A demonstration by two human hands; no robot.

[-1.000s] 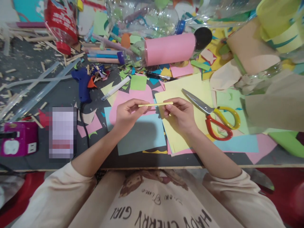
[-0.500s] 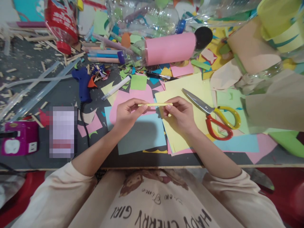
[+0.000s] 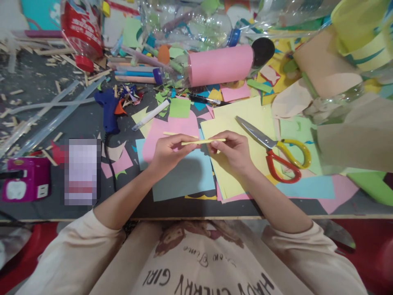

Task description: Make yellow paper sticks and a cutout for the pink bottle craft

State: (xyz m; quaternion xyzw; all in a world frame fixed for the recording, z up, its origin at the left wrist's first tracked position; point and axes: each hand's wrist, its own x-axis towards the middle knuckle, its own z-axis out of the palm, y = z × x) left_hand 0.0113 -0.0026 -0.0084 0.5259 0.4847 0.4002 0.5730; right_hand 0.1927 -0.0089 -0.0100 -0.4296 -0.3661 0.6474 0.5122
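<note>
A thin pale yellow paper strip (image 3: 203, 141), narrow like a folded or rolled stick, runs level between my two hands. My left hand (image 3: 170, 152) pinches it near the left end between thumb and fingers. Thumb and forefinger of my right hand (image 3: 233, 148) close on its right end. A second thin yellow strip (image 3: 172, 133) shows just beyond my left fingers; whether it is held or lies on the paper I cannot tell. Below the hands are a light blue sheet (image 3: 181, 180) and a stack of yellow paper (image 3: 227, 176).
Scissors (image 3: 273, 148) with yellow and red handles lie right of my right hand. A blue glue gun (image 3: 107, 110), a white marker (image 3: 152, 114) and a pink-wrapped bottle (image 3: 221, 65) lie further back. A purple box (image 3: 27, 180) stands at far left.
Both hands have come slightly nearer to me with the yellow strip. The second yellow strip, not visible before, now shows beyond the left fingers.
</note>
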